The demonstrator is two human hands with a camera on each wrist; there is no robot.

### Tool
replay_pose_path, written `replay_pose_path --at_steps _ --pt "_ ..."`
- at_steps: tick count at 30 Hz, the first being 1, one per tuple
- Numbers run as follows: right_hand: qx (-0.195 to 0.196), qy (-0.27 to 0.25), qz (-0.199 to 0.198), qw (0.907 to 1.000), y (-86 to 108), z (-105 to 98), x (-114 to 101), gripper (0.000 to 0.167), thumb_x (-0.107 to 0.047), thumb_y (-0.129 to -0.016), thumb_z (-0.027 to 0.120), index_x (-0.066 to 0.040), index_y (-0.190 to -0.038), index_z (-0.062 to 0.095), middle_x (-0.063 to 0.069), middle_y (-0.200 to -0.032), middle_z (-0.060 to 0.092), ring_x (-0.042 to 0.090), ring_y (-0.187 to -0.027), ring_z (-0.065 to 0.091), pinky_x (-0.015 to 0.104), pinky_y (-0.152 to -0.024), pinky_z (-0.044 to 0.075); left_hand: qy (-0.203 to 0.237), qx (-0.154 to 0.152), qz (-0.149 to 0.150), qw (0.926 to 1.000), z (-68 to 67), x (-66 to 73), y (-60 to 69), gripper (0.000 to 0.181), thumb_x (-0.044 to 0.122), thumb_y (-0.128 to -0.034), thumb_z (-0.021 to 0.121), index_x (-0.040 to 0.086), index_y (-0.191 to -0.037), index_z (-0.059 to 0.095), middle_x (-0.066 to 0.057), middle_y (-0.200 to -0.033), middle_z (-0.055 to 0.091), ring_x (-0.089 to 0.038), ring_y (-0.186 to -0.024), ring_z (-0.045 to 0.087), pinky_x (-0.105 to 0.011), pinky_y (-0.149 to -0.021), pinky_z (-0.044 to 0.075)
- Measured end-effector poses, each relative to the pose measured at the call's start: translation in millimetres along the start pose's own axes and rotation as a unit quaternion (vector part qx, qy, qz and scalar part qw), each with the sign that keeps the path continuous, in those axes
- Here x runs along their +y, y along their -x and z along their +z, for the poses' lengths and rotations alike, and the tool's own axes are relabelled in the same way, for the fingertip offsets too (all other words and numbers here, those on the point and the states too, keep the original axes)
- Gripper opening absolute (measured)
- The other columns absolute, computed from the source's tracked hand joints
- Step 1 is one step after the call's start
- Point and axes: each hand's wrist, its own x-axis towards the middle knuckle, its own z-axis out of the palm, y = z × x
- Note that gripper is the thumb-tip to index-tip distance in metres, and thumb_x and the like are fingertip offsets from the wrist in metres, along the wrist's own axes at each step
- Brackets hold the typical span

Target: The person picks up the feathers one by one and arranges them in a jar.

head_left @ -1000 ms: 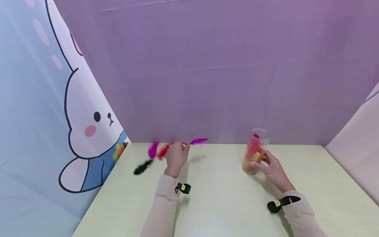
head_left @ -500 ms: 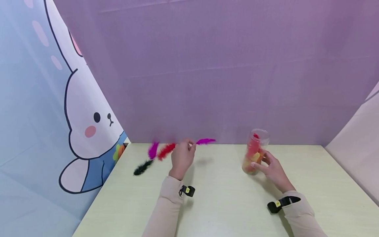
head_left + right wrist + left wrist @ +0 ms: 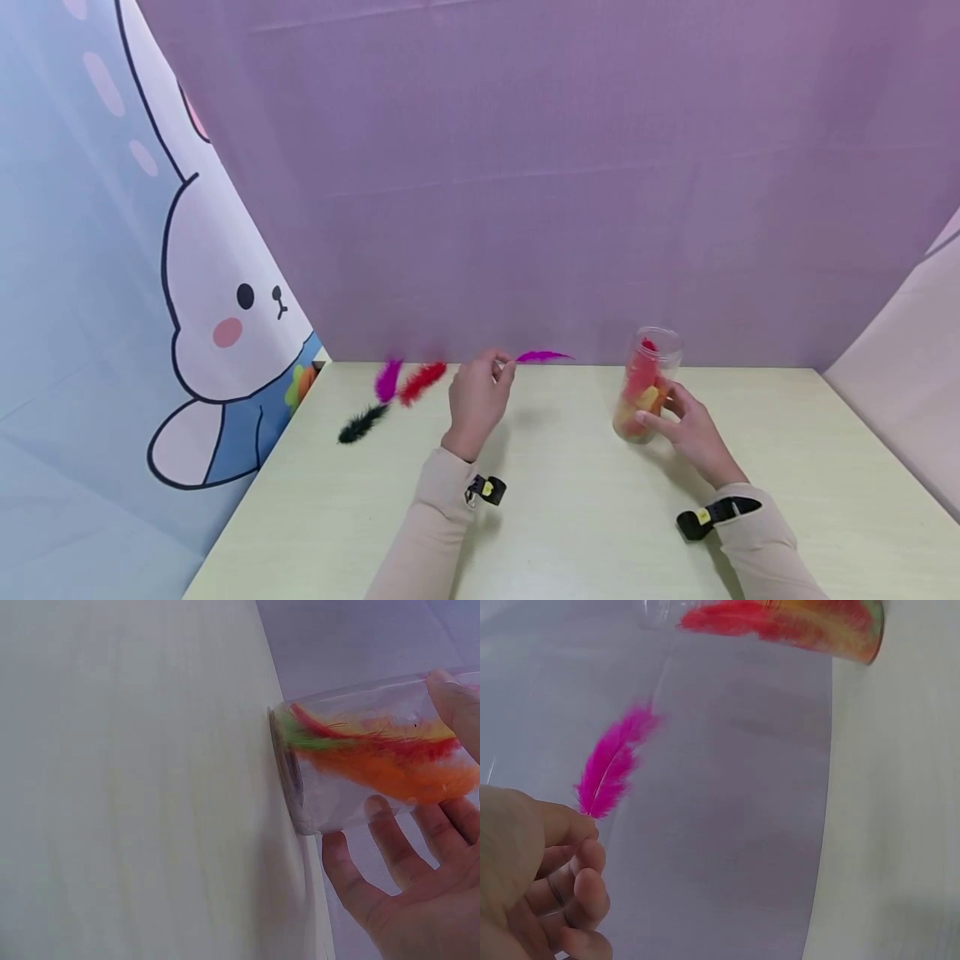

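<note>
Left grip (image 3: pixel 477 403) in narrow pinch on magenta feather (image 3: pixel 613 769)

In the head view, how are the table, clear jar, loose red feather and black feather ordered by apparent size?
1. Table
2. Clear jar
3. Loose red feather and black feather: too alike to rank

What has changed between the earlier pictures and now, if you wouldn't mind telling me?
The left hand has moved rightward, toward the jar, carrying the magenta feather it pinches; the red feather it partly hid now shows fully. Nothing was let go or newly grasped. The right hand still holds the jar; the black feather and second magenta feather lie as before.
</note>
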Motion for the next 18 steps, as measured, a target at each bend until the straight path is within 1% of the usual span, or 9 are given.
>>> replay_pose_path --at_steps 6,13,18 --pt "0.001 -0.005 -0.003 1.0000 0.1 0 -1 0.087 -0.039 -0.093 0.076 -0.013 -0.161 0.028 0.021 -0.160 0.038 0.048 -0.147 0.036 0.078 -0.109 0.028 -0.001 -0.001 0.018 0.9998 2.5 6.7 2.6 0.013 0.029 -0.0991 0.068 0.018 -0.102 0.074 0.008 -0.065 0.060 -0.004 -0.048 0.042 -0.023 -0.047 0.034" --pt "-0.002 -0.009 0.002 1.0000 -0.5 0 1 0.090 -0.044 -0.091 0.076 -0.014 -0.161 0.028 0.020 -0.161 0.038 0.047 -0.148 0.035 0.078 -0.109 0.027 -0.004 0.007 0.042 0.9991 5.7 17.3 6.0 0.013 0.030 -0.0980 0.069 0.020 -0.099 0.077 0.010 -0.065 0.061 -0.003 -0.049 0.043 -0.022 -0.048 0.035" --pt "0.000 -0.008 -0.002 1.0000 -0.5 -2 3 0.090 -0.044 -0.091 0.076 -0.014 -0.161 0.029 0.020 -0.161 0.038 0.047 -0.148 0.035 0.080 -0.109 0.026 0.001 0.013 0.056 0.9983 6.6 25.8 8.7 0.014 0.030 -0.0977 0.070 0.019 -0.100 0.078 0.010 -0.064 0.061 -0.002 -0.048 0.042 -0.021 -0.048 0.034"
